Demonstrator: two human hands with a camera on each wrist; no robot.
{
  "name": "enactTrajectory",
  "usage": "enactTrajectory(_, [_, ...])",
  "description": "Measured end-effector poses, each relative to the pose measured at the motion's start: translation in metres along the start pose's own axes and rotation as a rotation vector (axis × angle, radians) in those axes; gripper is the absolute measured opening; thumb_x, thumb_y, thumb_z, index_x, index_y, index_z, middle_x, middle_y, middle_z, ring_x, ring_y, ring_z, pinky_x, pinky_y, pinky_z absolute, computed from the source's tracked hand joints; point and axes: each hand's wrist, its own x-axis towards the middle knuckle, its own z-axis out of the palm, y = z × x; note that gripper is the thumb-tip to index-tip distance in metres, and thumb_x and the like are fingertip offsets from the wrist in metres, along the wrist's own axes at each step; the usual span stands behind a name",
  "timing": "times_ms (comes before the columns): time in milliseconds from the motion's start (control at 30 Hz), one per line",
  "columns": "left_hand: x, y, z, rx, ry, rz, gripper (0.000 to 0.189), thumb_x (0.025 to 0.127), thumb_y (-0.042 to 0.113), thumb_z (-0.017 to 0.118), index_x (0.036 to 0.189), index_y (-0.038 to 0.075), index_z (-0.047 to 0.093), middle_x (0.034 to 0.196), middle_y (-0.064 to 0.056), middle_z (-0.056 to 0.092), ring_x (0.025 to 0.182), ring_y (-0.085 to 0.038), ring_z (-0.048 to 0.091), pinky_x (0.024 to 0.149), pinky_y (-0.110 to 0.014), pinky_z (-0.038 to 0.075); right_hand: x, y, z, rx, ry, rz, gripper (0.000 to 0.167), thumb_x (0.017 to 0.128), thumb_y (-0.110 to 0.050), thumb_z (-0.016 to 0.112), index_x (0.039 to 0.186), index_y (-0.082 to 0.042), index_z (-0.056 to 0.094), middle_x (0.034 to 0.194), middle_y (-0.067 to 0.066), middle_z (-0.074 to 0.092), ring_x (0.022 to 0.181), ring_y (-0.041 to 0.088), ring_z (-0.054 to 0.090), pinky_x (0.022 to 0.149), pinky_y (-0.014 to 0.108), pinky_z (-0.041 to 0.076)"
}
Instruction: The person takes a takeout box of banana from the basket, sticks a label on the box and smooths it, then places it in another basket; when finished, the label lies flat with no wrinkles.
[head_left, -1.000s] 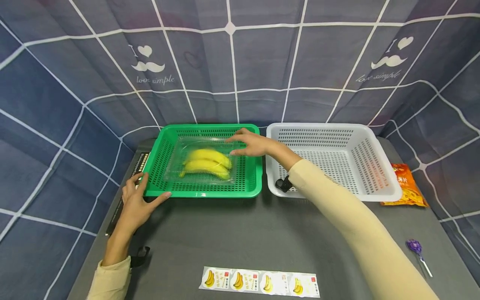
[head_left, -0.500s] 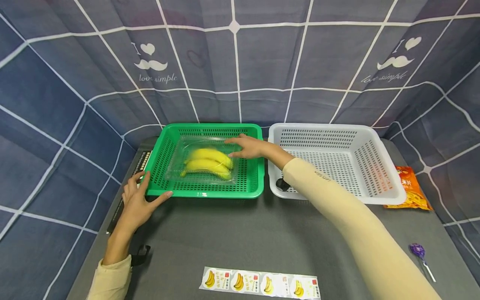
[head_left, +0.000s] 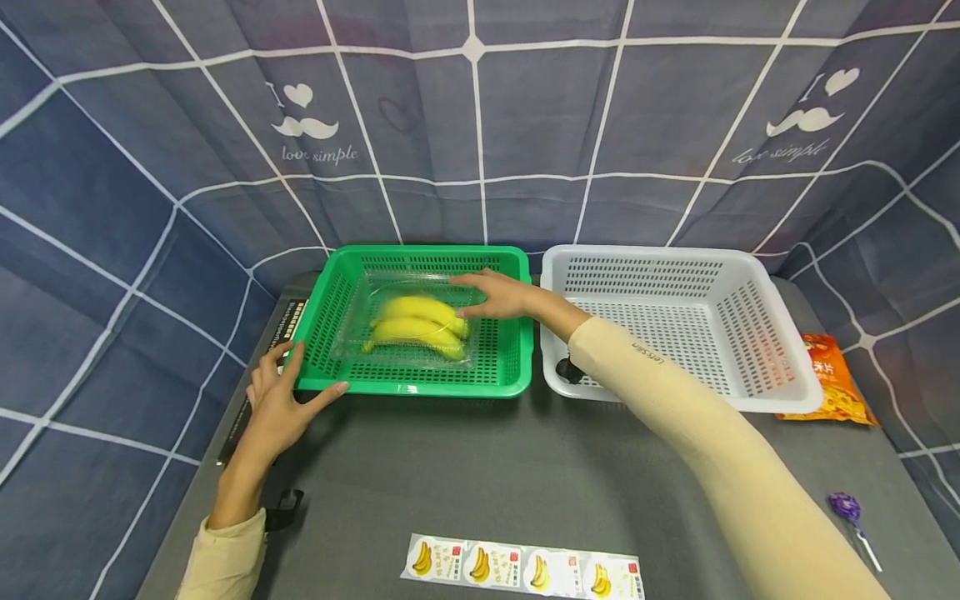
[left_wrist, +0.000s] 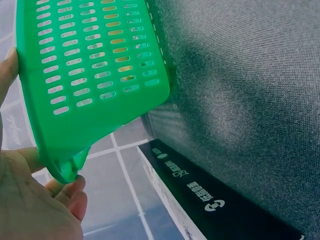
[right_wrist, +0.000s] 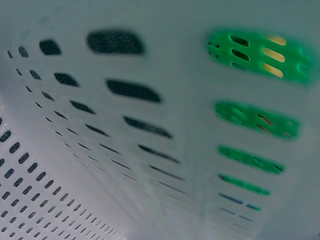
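Note:
A green plastic basket (head_left: 412,389) holds a clear plastic box (head_left: 351,346) with yellow bananas (head_left: 416,327) inside. My left hand (head_left: 277,414) grips the basket's near left corner; in the left wrist view its fingers (left_wrist: 75,197) curl round the rim. Over the right end of the clear box is my right hand (head_left: 501,297), fingers stretched to the left and thumb spread apart from them. Whether they touch the box is hard to tell. The right wrist view shows only basket walls, with green and yellow through the holes; the hand itself is out of that view.
A white basket (head_left: 750,400) stands right of the green one, under my right forearm. An orange snack bag (head_left: 832,383), a purple lollipop (head_left: 846,507) and a strip of banana stickers (head_left: 522,567) lie on the grey table. A long dark box (left_wrist: 200,192) lies left of the green basket.
My right hand has lowered slightly over the clear box and lies flatter. The whole head view has shifted a little to the right. The left hand keeps its place on the basket corner.

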Motion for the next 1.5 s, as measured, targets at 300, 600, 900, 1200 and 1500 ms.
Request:
enactTrajectory(300, [0.0003, -0.0005, 0.0001, -0.006, 0.003, -0.007, 0.098, 0.086, 0.043, 0.074, 0.156, 0.002, 0.019, 0.154, -0.024, 0.017, 0.123, -0.048, 0.023, 0.094, -0.064, 0.016, 0.0023, 0.0013, 0.0002, 0.024, 0.022, -0.006, 0.069, 0.096, -0.042, 0.06, 0.155, -0.019, 0.031, 0.161, 0.003, 0.028, 0.151, 0.035, 0.012, 0.119, 0.053, 0.019])
enactTrajectory(600, [0.0, -0.0012, 0.0015, -0.01, -0.002, -0.006, 0.097, 0.086, 0.042, 0.074, 0.156, 0.004, 0.018, 0.154, -0.024, 0.017, 0.123, -0.047, 0.023, 0.093, -0.064, 0.016, 0.0027, 0.0032, -0.0002, 0.206, 0.058, 0.007, 0.069, 0.093, -0.027, 0.068, 0.153, -0.024, 0.034, 0.159, 0.013, 0.023, 0.127, 0.04, 0.048, 0.104, 0.052, 0.043])
enactTrajectory(900, [0.0004, -0.001, 0.0009, -0.007, -0.008, -0.006, 0.096, 0.087, 0.043, 0.072, 0.156, 0.003, 0.018, 0.154, -0.024, 0.016, 0.125, -0.047, 0.022, 0.093, -0.063, 0.016, 0.0004, 0.0034, -0.004, 0.532, 0.063, 0.04, 0.067, 0.093, -0.007, 0.066, 0.152, -0.023, 0.037, 0.163, 0.009, 0.017, 0.1, 0.028, 0.068, 0.078, 0.04, 0.058])
enactTrajectory(1200, [-0.0001, -0.0005, 0.0005, -0.009, -0.016, -0.008, 0.096, 0.088, 0.042, 0.072, 0.156, 0.003, 0.017, 0.154, -0.024, 0.015, 0.123, -0.046, 0.022, 0.092, -0.06, 0.016, 0.002, 0.0067, -0.0035, 0.679, 0.099, 0.06, 0.065, 0.092, -0.001, 0.064, 0.15, -0.022, 0.041, 0.149, 0.021, 0.027, 0.101, 0.033, 0.066, 0.076, 0.039, 0.059])
enactTrajectory(1500, [0.0005, -0.0016, 0.0018, -0.008, -0.01, -0.009, 0.096, 0.087, 0.042, 0.072, 0.156, 0.002, 0.018, 0.154, -0.024, 0.015, 0.123, -0.046, 0.022, 0.093, -0.062, 0.015, 0.0013, 0.0066, -0.0044, 0.686, 0.09, 0.053, 0.064, 0.094, 0.0, 0.061, 0.15, -0.022, 0.04, 0.148, 0.02, 0.025, 0.11, 0.031, 0.063, 0.076, 0.04, 0.059])
